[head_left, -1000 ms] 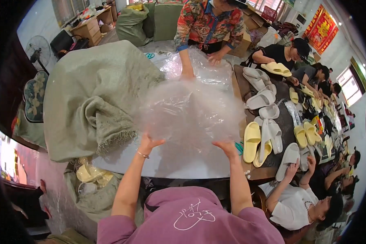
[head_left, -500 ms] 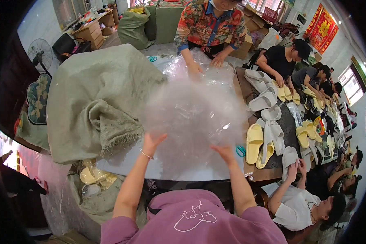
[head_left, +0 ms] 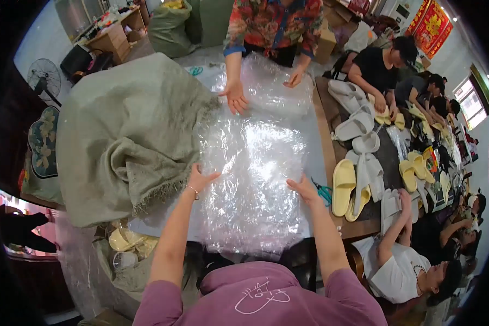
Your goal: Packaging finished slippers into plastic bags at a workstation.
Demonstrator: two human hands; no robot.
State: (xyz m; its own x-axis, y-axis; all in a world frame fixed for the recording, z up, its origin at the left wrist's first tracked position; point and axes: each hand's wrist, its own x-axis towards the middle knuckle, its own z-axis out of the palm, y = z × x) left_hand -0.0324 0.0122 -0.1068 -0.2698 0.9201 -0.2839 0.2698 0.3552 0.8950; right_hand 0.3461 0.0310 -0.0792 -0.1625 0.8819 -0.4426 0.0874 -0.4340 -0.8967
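Observation:
A broad layer of clear, crinkled plastic film (head_left: pixel 250 179) lies on the pale tabletop, its lower end reaching past the table's front edge. My left hand (head_left: pixel 200 180) rests at its left side, thumb stretched over the film and apart from the fingers. Along the right side, my right hand (head_left: pixel 305 190) touches the edge, its thumb also apart from the fingers. Across the table a person in a flowered shirt holds an open hand (head_left: pixel 234 96) over the far end. Under that person's other hand lies more clear film (head_left: pixel 274 84).
A large grey-green woven sack (head_left: pixel 127 125) covers the table's left side. Teal-handled scissors (head_left: pixel 323 193) lie right of my right hand. Yellow slippers (head_left: pixel 343 187) and grey slippers (head_left: pixel 358 122) line the dark table at right, where several people work. A bag with yellow slippers (head_left: pixel 126 239) stands lower left.
The film, blurred and billowing before, now lies flat and stretches toward me. My hands have shifted slightly up along its sides. The person opposite has drawn one hand left and opened it.

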